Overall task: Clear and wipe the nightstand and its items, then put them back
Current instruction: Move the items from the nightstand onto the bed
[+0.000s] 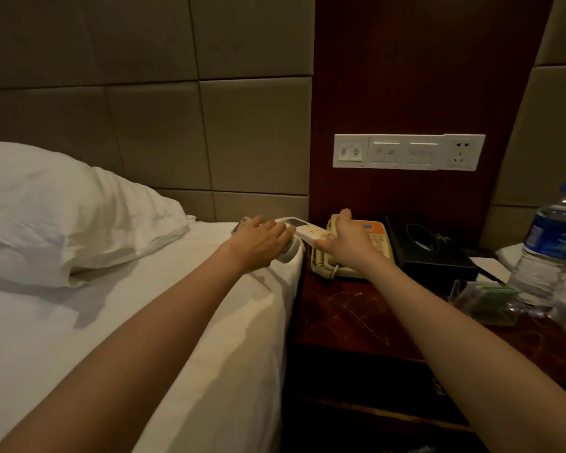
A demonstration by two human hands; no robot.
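Observation:
The dark wooden nightstand [350,318] stands right of the bed. On it sit a beige phone [378,238] with an orange panel, a black tissue box [432,256], a clear packet with green contents [484,299] and a water bottle [549,253]. A white remote [307,231] with a small screen bridges the gap between bed edge and phone. My right hand [347,238] pinches its near end, thumb below, fingers over the handset. My left hand [262,240] rests at the bed's edge, fingers curled over a second, greyish remote [290,255], mostly hidden.
The bed [144,315] with a white sheet and a pillow [62,207] fills the left. A white switch and socket panel [409,152] is on the wooden wall above the nightstand. A white pad [490,266] lies behind the packet.

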